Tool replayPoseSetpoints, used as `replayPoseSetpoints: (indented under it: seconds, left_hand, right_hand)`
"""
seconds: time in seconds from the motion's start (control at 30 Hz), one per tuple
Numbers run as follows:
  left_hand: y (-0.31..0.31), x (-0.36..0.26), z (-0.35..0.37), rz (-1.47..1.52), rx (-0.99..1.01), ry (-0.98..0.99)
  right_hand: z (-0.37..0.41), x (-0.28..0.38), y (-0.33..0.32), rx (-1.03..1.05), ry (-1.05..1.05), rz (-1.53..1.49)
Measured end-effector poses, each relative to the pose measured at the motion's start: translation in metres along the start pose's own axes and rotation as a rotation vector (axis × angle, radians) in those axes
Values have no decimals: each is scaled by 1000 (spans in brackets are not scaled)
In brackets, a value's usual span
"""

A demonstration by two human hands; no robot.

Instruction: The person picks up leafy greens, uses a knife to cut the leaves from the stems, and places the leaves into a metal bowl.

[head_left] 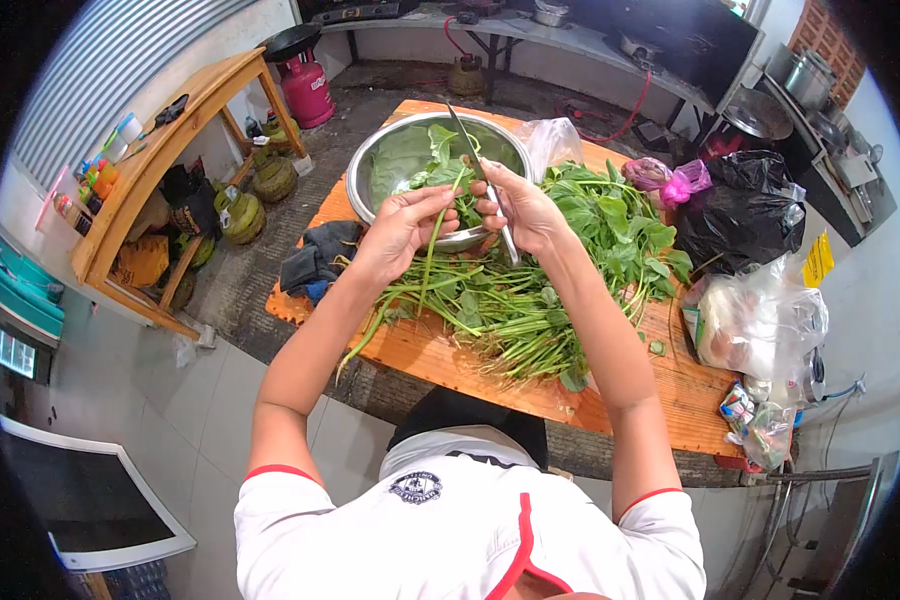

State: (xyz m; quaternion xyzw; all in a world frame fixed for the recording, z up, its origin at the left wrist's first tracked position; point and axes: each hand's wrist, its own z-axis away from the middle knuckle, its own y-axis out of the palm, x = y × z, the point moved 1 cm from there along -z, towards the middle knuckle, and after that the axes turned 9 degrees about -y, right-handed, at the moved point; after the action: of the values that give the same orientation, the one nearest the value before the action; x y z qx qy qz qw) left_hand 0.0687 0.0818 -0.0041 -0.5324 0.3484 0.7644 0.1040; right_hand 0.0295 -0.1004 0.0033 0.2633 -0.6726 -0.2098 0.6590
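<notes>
My left hand [408, 228] pinches a long green stem [429, 265] of a leafy vegetable, its lower end trailing down to the left. In my right hand [522, 208] is a knife [464, 133], its blade pointing up and away and its handle end showing below the palm. Both hands are close together over the near rim of a metal bowl [378, 160] that has some green leaves in it. A heap of leafy greens [620, 225] spreads under and beside my hands, with bundled stems [500, 318] toward me.
The wooden table [685, 385] also bears a dark cloth [320, 255], a black plastic bag [745, 215] and clear bags of goods [755, 315]. A wooden bench [130, 210] stands left, near a pink gas cylinder [307, 92]. A long counter [560, 40] runs along the back.
</notes>
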Motion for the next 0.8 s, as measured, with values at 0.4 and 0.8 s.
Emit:
replayPoseSetpoints:
  seconds: [0.4, 0.8]
  left_hand:
    - [4, -3, 0, 32, -30, 76]
    - [6, -1, 1, -88, -60, 86]
  right_hand:
    - [18, -2, 20, 13, 10, 89]
    - [15, -6, 19, -4, 19, 50]
